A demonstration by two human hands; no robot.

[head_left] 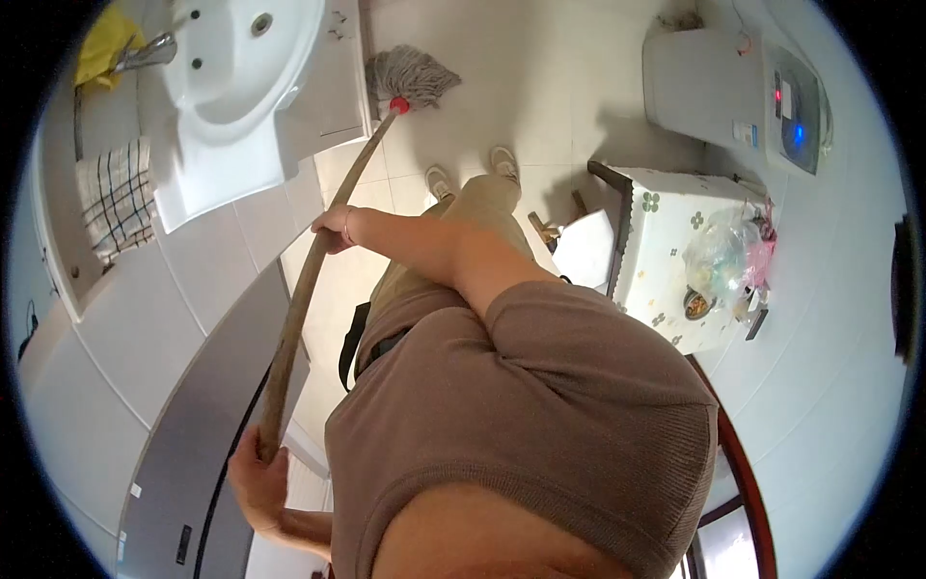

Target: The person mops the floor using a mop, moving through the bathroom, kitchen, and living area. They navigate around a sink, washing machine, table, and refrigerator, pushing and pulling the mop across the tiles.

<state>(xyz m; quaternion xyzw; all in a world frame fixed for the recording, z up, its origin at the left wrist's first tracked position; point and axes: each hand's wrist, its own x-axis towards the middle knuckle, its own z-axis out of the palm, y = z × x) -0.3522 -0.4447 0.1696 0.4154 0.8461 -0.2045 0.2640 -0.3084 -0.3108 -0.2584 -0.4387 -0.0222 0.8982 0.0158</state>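
Evidently, both hands were closed on the mop handle (311, 265) — right hand (335, 230) around its upper-middle stretch, left hand (258, 482) around the near end. Handle ran slantwise, forward of both hands, to a red connector (399, 104) and the grey mop head (410, 77), which lay spread on the tiled floor (516, 77) beside the cabinet (338, 72). White washbasin (231, 87) stood ahead and left of the right hand. Well to the right of both hands: desk (656, 261) with patterned cloth, bearing plastic bags (719, 256) and a small bowl (695, 305); washing machine (709, 92) farther forward.
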